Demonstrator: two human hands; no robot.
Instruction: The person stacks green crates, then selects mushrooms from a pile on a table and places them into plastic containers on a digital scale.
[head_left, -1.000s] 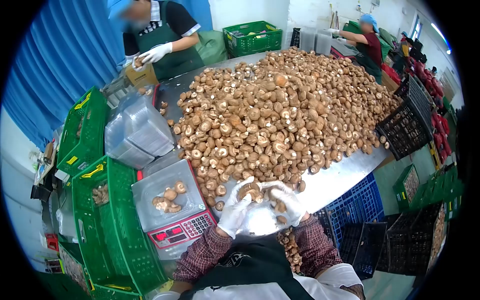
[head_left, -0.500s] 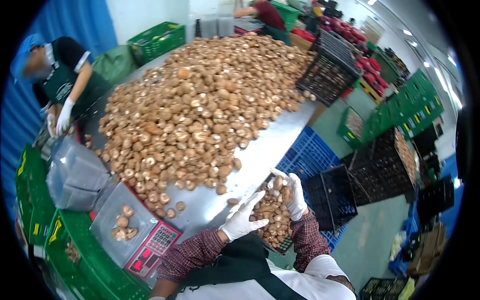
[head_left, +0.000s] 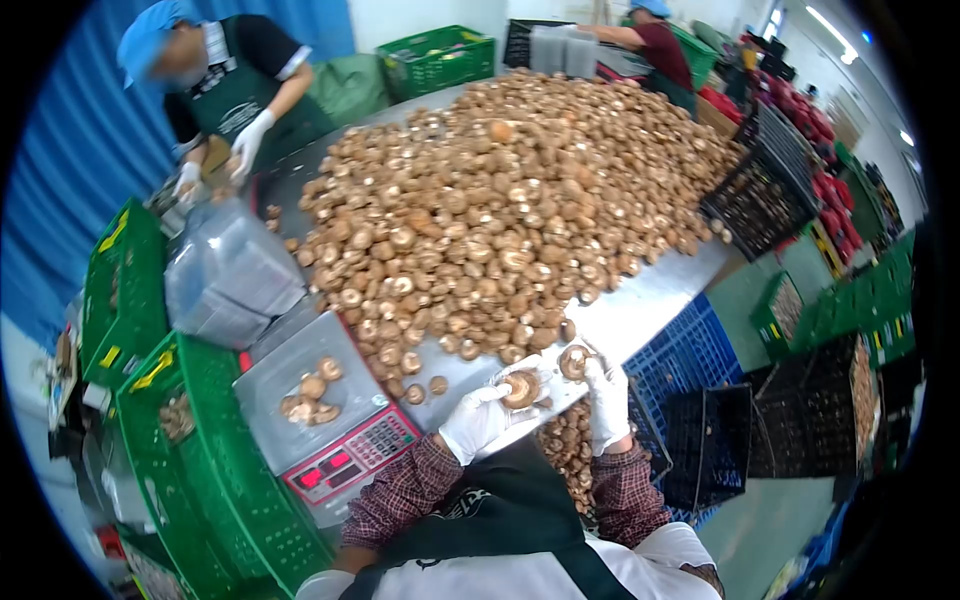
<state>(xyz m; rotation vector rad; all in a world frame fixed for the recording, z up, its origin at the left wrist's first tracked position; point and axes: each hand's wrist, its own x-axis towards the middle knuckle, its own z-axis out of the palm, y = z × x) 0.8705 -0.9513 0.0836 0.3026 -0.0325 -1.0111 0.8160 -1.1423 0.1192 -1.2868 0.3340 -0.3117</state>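
Note:
In white gloves, both hands are raised over the near edge of the metal table [head_left: 655,295]. My left hand [head_left: 478,418] is closed on a large brown mushroom [head_left: 521,389], its pale underside showing. Beside it, my right hand [head_left: 606,402] pinches a smaller mushroom [head_left: 574,362]. Below the hands, partly hidden by them, a crate of mushrooms [head_left: 567,450] stands against my apron. The big mushroom heap [head_left: 470,220] spreads over the table beyond. Several mushrooms [head_left: 313,393] lie on the scale [head_left: 300,400] to the left.
Green crates [head_left: 215,470] stand left of the scale, with clear plastic trays [head_left: 228,268] behind. A co-worker [head_left: 235,95] handles mushrooms at the far left; another person [head_left: 655,45] is at the back. Black crates [head_left: 708,445] and a blue pallet [head_left: 690,345] are at right.
Both hands have lifted from the crate toward the table edge, each now with a mushroom. The left hand was open before. The camera view has swung left.

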